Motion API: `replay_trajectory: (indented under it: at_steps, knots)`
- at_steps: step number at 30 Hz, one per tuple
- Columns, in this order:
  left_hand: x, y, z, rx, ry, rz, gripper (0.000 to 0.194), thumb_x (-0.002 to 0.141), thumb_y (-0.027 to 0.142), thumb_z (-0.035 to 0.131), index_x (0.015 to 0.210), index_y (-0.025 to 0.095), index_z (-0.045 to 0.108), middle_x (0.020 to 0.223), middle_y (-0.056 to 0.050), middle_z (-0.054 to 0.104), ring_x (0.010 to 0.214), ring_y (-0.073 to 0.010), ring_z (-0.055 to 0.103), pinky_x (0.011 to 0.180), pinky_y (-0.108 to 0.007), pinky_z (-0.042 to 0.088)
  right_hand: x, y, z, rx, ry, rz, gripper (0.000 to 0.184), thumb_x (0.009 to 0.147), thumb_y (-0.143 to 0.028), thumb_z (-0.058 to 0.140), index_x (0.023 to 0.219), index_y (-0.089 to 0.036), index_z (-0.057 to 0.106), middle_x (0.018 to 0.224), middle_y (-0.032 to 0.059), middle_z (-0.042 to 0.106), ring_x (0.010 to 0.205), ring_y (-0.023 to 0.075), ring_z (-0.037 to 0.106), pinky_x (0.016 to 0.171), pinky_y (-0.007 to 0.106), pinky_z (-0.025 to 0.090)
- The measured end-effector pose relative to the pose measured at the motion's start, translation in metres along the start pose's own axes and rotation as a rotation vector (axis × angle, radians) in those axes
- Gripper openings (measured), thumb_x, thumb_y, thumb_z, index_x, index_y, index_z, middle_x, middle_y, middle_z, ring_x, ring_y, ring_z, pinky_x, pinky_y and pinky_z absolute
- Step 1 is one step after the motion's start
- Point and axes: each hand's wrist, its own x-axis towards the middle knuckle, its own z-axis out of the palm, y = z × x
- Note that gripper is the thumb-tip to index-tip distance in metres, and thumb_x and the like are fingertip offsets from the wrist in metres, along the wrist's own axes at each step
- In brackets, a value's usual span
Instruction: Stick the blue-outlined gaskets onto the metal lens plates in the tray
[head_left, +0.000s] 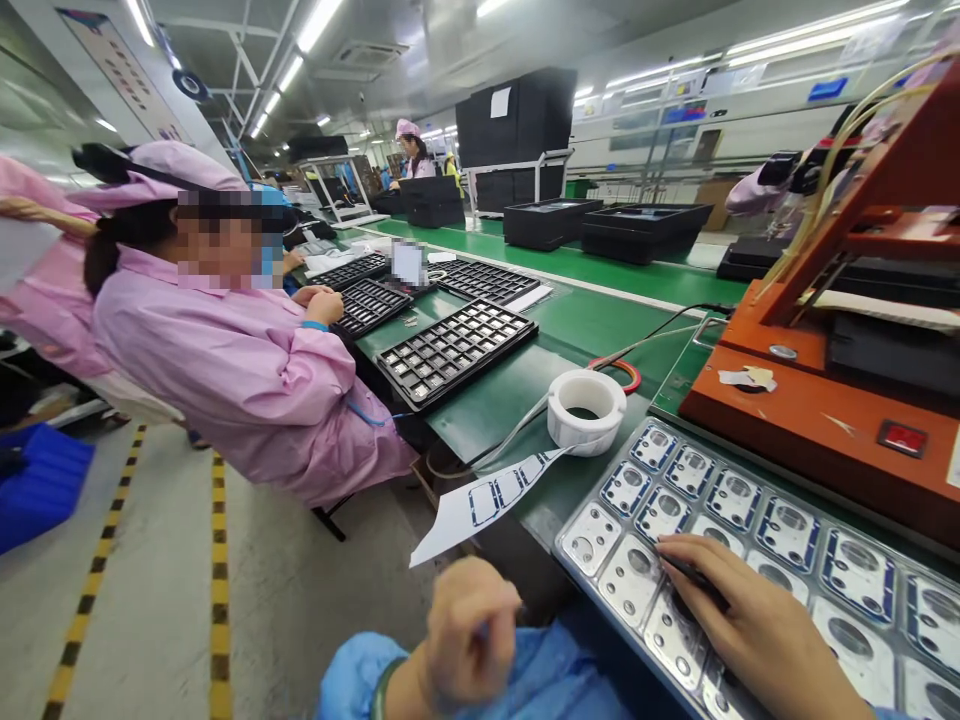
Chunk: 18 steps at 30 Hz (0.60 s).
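My right hand (757,615) rests over a clear plastic tray (568,540) of silver metal plates and has its fingers around a slim black tool (699,580), perhaps tweezers. Several plates, such as one plate (789,532), carry blue frame-shaped pieces; those nearer me look bare. Low in the middle, my left hand (471,632) is raised with its fingers curled closed; whatever they may hold is hidden. Beyond it, a strip of white backing (450,515) with blue-outlined frames hangs past the table edge. It runs to a white roll (586,410) standing on the green table.
An orange machine (817,390) with a red switch stands behind the plate tray. Black compartment trays (457,350) lie farther along the table (577,310). At the left sits a co-worker in pink (225,330). A red tape ring (626,375) and cables lie behind the roll.
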Motion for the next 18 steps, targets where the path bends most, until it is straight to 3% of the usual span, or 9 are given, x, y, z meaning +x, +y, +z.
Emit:
replay_trajectory:
  at_steps: [2, 3, 5, 9, 13, 18]
  knots:
    - [0.012, -0.011, -0.009, 0.192, 0.141, -0.161, 0.025, 0.082, 0.012, 0.053, 0.102, 0.026, 0.057, 0.082, -0.004, 0.065, 0.079, -0.021, 0.064, 0.071, -0.037, 0.052, 0.0, -0.001, 0.0, -0.001, -0.004, 0.004, 0.02, 0.092, -0.033, 0.046, 0.104, -0.03, 0.061, 0.11, 0.0001, 0.067, 0.092, 0.0184, 0.069, 0.076, 0.029, 0.058]
    - [0.017, -0.019, -0.012, 0.305, 0.145, -0.251, 0.021, 0.082, 0.016, 0.054, 0.102, 0.024, 0.058, 0.093, -0.007, 0.064, 0.092, -0.0237, 0.062, 0.082, -0.041, 0.051, 0.0, -0.001, 0.0, -0.004, -0.003, 0.005, 0.02, 0.092, -0.033, 0.046, 0.104, -0.03, 0.061, 0.11, 0.0002, 0.067, 0.092, 0.0186, 0.069, 0.075, 0.029, 0.058]
    - [0.021, -0.035, -0.014, 0.409, 0.058, -0.426, 0.023, 0.084, 0.027, 0.054, 0.106, 0.02, 0.059, 0.11, -0.012, 0.059, 0.109, -0.0277, 0.055, 0.096, -0.049, 0.044, 0.0, -0.002, 0.0, -0.011, -0.007, 0.004, 0.02, 0.092, -0.033, 0.046, 0.105, -0.03, 0.061, 0.11, 0.0005, 0.067, 0.094, 0.019, 0.068, 0.076, 0.03, 0.058]
    - [0.004, -0.063, -0.001, 0.248, -0.117, -0.784, 0.046, 0.081, 0.038, 0.055, 0.122, 0.018, 0.051, 0.124, -0.014, 0.053, 0.123, -0.0291, 0.048, 0.106, -0.051, 0.036, 0.0, -0.003, -0.001, -0.021, -0.018, 0.009, 0.02, 0.093, -0.034, 0.044, 0.104, -0.029, 0.06, 0.109, 0.0005, 0.067, 0.094, 0.0194, 0.068, 0.076, 0.032, 0.058]
    - [-0.012, -0.072, 0.02, 0.033, -0.13, -0.966, 0.06, 0.074, 0.041, 0.062, 0.126, 0.013, 0.047, 0.115, -0.015, 0.061, 0.111, -0.0286, 0.059, 0.1, -0.048, 0.042, 0.001, -0.005, -0.003, -0.017, -0.019, 0.004, 0.02, 0.093, -0.033, 0.044, 0.104, -0.028, 0.06, 0.109, 0.0014, 0.067, 0.094, 0.0195, 0.068, 0.076, 0.032, 0.057]
    - [-0.008, -0.071, 0.027, -0.027, -0.092, -0.985, 0.057, 0.078, 0.045, 0.059, 0.122, 0.014, 0.042, 0.092, -0.009, 0.072, 0.088, -0.0231, 0.069, 0.087, -0.039, 0.05, 0.003, -0.009, -0.006, -0.018, -0.015, -0.007, 0.02, 0.092, -0.03, 0.044, 0.102, -0.027, 0.061, 0.108, 0.0017, 0.068, 0.093, 0.0188, 0.068, 0.074, 0.03, 0.057]
